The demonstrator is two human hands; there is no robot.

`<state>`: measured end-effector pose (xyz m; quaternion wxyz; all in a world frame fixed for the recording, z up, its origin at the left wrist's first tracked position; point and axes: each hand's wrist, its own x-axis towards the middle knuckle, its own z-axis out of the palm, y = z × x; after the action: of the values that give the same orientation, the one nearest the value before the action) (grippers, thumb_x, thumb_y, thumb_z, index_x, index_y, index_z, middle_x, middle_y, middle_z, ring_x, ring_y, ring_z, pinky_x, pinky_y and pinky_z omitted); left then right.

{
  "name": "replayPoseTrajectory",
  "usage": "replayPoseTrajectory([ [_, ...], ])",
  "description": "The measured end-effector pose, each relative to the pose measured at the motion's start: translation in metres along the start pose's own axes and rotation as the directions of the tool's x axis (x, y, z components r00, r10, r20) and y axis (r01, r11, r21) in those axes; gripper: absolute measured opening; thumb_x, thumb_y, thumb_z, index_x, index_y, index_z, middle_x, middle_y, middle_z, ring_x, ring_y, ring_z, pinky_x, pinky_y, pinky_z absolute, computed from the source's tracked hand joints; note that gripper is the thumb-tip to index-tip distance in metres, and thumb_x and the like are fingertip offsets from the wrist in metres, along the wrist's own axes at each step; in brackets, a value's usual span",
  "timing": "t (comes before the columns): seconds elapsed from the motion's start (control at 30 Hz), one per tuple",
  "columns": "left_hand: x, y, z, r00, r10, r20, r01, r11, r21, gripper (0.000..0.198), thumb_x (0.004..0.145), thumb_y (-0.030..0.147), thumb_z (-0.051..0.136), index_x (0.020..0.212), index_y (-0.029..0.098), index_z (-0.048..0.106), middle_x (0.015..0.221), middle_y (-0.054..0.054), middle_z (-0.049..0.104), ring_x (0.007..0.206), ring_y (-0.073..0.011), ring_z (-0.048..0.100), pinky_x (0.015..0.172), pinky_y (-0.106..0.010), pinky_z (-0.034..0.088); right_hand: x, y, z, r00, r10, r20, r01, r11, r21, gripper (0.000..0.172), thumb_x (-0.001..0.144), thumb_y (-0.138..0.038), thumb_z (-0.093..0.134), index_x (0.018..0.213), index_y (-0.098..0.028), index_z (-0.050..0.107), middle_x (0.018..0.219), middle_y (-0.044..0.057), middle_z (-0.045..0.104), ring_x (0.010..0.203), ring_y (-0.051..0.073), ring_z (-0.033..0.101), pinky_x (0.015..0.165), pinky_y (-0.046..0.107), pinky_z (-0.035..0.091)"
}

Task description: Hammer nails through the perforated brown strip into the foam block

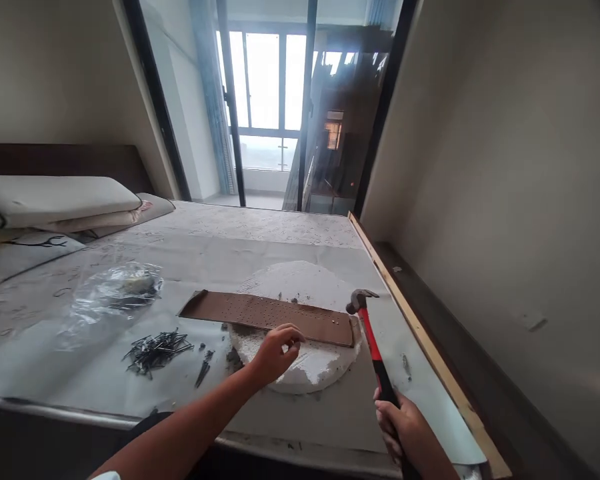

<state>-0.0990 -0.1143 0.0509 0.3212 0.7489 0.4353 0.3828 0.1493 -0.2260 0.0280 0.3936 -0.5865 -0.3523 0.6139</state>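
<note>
My right hand point(405, 423) is wrapped round the black grip of a claw hammer point(373, 337) with a red and black handle. The hammer's head is raised just past the right end of a long brown strip point(275, 313) dotted with small holes. My left hand point(280, 350) is at the strip's near edge, thumb and fingers curled together in a pinch; what they hold, if anything, is too small to make out. Beneath the strip lies a round white slab point(315, 373), chipped and worn. A pile of nails point(157, 351) lies left of my left forearm, with a few loose nails point(205, 369) beside it.
A clear plastic bag point(120, 293) lies at the left on the pale sheet point(190, 260). Folded bedding point(65, 200) is stacked at the far left. A wooden rail point(420, 340) runs along the right edge, next to the wall. Glass sliding doors stand beyond the far edge.
</note>
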Motion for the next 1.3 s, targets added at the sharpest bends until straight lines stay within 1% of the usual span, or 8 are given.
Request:
replayPoseTrajectory([
  [0.13, -0.072, -0.039, -0.078, 0.946, -0.301, -0.117, 0.323, 0.864, 0.386, 0.021, 0.072, 0.018, 0.046, 0.079, 0.017, 0.066, 0.08, -0.005, 0.067, 0.069, -0.0149, 0.059, 0.064, -0.024, 0.043, 0.002, 0.005, 0.001, 0.999, 0.001, 0.054, -0.009, 0.988, 0.151, 0.029, 0.069, -0.04, 0.051, 0.087, -0.021, 0.04, 0.044, -0.014, 0.034, 0.025, 0.004, 0.027, 0.025, 0.017, 0.027],
  [0.27, -0.1, -0.094, -0.136, 0.751, -0.598, -0.28, 0.617, 0.485, 0.62, 0.018, 0.072, 0.016, 0.048, 0.079, 0.017, 0.065, 0.084, -0.006, 0.069, 0.082, -0.0187, 0.061, 0.069, -0.024, 0.042, 0.003, 0.002, 0.008, 0.997, -0.009, 0.077, -0.009, 0.973, 0.229, 0.027, 0.068, -0.037, 0.054, 0.084, -0.02, 0.04, 0.043, -0.014, 0.035, 0.025, 0.003, 0.028, 0.024, 0.016, 0.029],
  [0.37, -0.102, -0.125, -0.148, 0.663, -0.695, -0.28, 0.659, 0.363, 0.659, 0.015, 0.069, 0.013, 0.053, 0.08, 0.016, 0.063, 0.092, -0.008, 0.068, 0.089, -0.0212, 0.061, 0.07, -0.025, 0.042, 0.003, -0.004, 0.016, 0.995, -0.019, 0.094, -0.007, 0.963, 0.268, 0.029, 0.064, -0.037, 0.058, 0.081, -0.02, 0.041, 0.042, -0.014, 0.036, 0.025, 0.003, 0.027, 0.024, 0.016, 0.028],
  [0.6, -0.098, -0.155, -0.133, 0.625, -0.73, -0.277, 0.665, 0.312, 0.678, 0.015, 0.061, 0.009, 0.06, 0.073, 0.018, 0.058, 0.089, -0.006, 0.067, 0.089, -0.0226, 0.061, 0.072, -0.027, 0.043, 0.006, -0.002, 0.022, 0.995, -0.01, 0.099, -0.016, 0.966, 0.257, 0.031, 0.062, -0.039, 0.057, 0.081, -0.022, 0.04, 0.041, -0.014, 0.035, 0.024, 0.004, 0.027, 0.024, 0.016, 0.026],
  [0.93, -0.084, -0.125, -0.132, 0.685, -0.66, -0.308, 0.654, 0.372, 0.658, 0.026, 0.063, 0.013, 0.053, 0.089, 0.015, 0.057, 0.078, -0.006, 0.064, 0.076, -0.0205, 0.06, 0.062, -0.024, 0.04, 0.006, -0.014, 0.007, 0.996, 0.019, 0.086, -0.034, 0.985, 0.169, 0.032, 0.056, -0.039, 0.054, 0.079, -0.022, 0.037, 0.041, -0.014, 0.037, 0.026, 0.004, 0.03, 0.025, 0.018, 0.029],
  [1.03, -0.073, -0.096, -0.124, 0.816, -0.522, -0.249, 0.566, 0.633, 0.527, 0.031, 0.063, 0.019, 0.05, 0.092, 0.015, 0.061, 0.064, 0.0, 0.059, 0.066, -0.0174, 0.056, 0.06, -0.024, 0.039, -0.003, -0.026, 0.005, 1.0, -0.009, 0.006, 0.008, 0.992, 0.129, 0.031, 0.056, -0.039, 0.051, 0.078, -0.022, 0.037, 0.041, -0.015, 0.036, 0.026, 0.004, 0.028, 0.024, 0.017, 0.027],
  [1.13, -0.047, -0.058, -0.096, 0.881, -0.464, -0.092, 0.468, 0.829, 0.306, 0.036, 0.063, 0.029, 0.047, 0.093, 0.017, 0.065, 0.058, 0.003, 0.053, 0.057, -0.0142, 0.05, 0.055, -0.023, 0.037, -0.009, -0.033, 0.0, 0.999, -0.029, -0.026, 0.032, 0.993, 0.111, 0.029, 0.058, -0.038, 0.049, 0.079, -0.022, 0.038, 0.042, -0.015, 0.035, 0.027, 0.004, 0.028, 0.024, 0.017, 0.026],
  [1.3, 0.035, -0.004, -0.016, 0.921, -0.359, 0.154, 0.367, 0.93, -0.031, 0.05, 0.067, 0.033, 0.051, 0.112, 0.012, 0.062, 0.064, 0.001, 0.053, 0.054, -0.0097, 0.041, 0.051, -0.023, 0.033, -0.007, -0.038, -0.006, 0.999, -0.032, -0.032, 0.036, 0.991, 0.127, 0.022, 0.062, -0.034, 0.047, 0.079, -0.022, 0.038, 0.044, -0.014, 0.034, 0.028, 0.004, 0.028, 0.025, 0.018, 0.026],
])
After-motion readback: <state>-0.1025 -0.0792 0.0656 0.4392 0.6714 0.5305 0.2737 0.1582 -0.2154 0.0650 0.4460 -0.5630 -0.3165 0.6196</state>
